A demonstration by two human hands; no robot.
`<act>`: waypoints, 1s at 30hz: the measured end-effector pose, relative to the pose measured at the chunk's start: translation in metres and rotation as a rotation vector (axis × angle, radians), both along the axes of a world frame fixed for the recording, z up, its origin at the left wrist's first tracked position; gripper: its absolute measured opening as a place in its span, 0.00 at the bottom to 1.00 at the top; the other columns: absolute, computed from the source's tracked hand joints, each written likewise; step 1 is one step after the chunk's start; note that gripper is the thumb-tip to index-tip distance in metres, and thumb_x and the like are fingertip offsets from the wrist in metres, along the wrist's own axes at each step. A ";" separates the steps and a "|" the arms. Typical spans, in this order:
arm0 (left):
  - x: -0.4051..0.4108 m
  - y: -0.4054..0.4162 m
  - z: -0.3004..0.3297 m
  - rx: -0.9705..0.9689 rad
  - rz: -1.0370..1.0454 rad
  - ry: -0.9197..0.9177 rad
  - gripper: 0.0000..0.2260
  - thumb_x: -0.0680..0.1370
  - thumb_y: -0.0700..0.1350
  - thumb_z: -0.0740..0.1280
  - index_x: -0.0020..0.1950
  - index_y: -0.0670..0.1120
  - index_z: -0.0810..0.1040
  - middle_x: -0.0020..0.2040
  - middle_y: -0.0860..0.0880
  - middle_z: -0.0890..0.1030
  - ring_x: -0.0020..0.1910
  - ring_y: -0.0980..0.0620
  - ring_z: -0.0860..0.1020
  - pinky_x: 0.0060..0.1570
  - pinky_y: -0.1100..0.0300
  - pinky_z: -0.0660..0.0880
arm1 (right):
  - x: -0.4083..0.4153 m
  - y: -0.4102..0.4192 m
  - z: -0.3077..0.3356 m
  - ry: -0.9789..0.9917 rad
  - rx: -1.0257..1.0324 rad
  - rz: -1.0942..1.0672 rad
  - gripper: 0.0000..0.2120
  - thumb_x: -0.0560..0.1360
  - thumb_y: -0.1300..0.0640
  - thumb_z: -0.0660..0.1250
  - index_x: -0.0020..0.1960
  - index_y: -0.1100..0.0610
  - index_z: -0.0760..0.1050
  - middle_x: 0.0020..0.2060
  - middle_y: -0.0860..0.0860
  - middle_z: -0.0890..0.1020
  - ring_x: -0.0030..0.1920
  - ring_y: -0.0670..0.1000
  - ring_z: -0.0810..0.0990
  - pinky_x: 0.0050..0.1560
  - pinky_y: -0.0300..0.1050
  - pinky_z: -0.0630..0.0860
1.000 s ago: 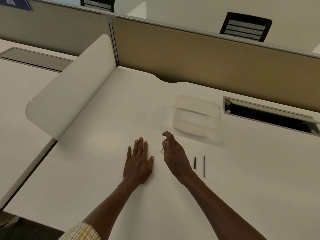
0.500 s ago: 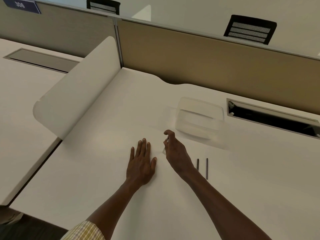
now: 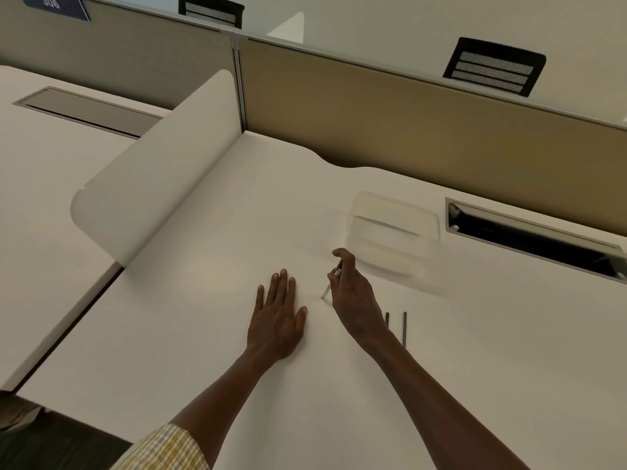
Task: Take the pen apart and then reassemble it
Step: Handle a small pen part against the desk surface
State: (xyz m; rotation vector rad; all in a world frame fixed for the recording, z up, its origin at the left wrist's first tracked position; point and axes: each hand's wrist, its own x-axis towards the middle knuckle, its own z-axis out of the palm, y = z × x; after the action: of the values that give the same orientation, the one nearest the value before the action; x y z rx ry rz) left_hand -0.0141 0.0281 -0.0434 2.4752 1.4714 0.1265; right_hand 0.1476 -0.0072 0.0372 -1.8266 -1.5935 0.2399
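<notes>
Right hand (image 3: 353, 296) pinches pen (image 3: 330, 283); left hand (image 3: 276, 317) flat, empty; two rods (image 3: 404, 327) beside wrist; clear box (image 3: 393, 232) beyond.

— What colours sit on the plain white desk (image 3: 203, 334)?
— Two thin dark grey rods (image 3: 404, 329), a clear plastic tray (image 3: 395, 228).
— And the cloth?
— A yellow-and-white checked sleeve (image 3: 163, 449); behind, a tan fabric partition (image 3: 407, 130).
</notes>
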 end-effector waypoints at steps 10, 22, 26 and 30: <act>0.001 0.000 0.001 0.011 0.003 -0.014 0.30 0.82 0.56 0.47 0.80 0.45 0.45 0.81 0.46 0.41 0.79 0.48 0.39 0.78 0.47 0.41 | 0.004 0.002 0.037 -0.055 0.063 0.020 0.23 0.78 0.63 0.62 0.67 0.47 0.57 0.31 0.45 0.70 0.30 0.47 0.72 0.28 0.37 0.69; 0.000 0.000 -0.003 0.009 0.002 -0.045 0.30 0.82 0.56 0.47 0.80 0.44 0.45 0.81 0.46 0.41 0.79 0.49 0.39 0.78 0.48 0.42 | 0.006 0.008 0.118 -0.023 0.264 0.076 0.23 0.78 0.64 0.63 0.67 0.50 0.58 0.37 0.52 0.77 0.34 0.51 0.79 0.34 0.40 0.78; -0.001 0.000 -0.005 0.005 0.002 -0.046 0.30 0.82 0.57 0.47 0.80 0.44 0.45 0.81 0.46 0.41 0.79 0.49 0.38 0.78 0.48 0.41 | 0.007 0.008 0.138 -0.015 0.315 0.060 0.22 0.78 0.65 0.63 0.67 0.52 0.59 0.36 0.53 0.77 0.34 0.52 0.78 0.36 0.46 0.78; -0.001 0.000 -0.005 0.002 0.005 -0.058 0.30 0.82 0.56 0.48 0.80 0.44 0.46 0.81 0.46 0.42 0.79 0.49 0.39 0.77 0.48 0.41 | 0.007 0.006 0.139 -0.032 0.304 0.061 0.22 0.78 0.65 0.63 0.66 0.52 0.58 0.37 0.54 0.77 0.34 0.53 0.78 0.37 0.50 0.79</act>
State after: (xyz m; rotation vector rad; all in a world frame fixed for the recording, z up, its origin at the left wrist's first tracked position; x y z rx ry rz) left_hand -0.0150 0.0283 -0.0480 2.4485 1.4543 0.1993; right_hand 0.1544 -0.0013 0.1760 -1.5573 -1.6108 -0.0056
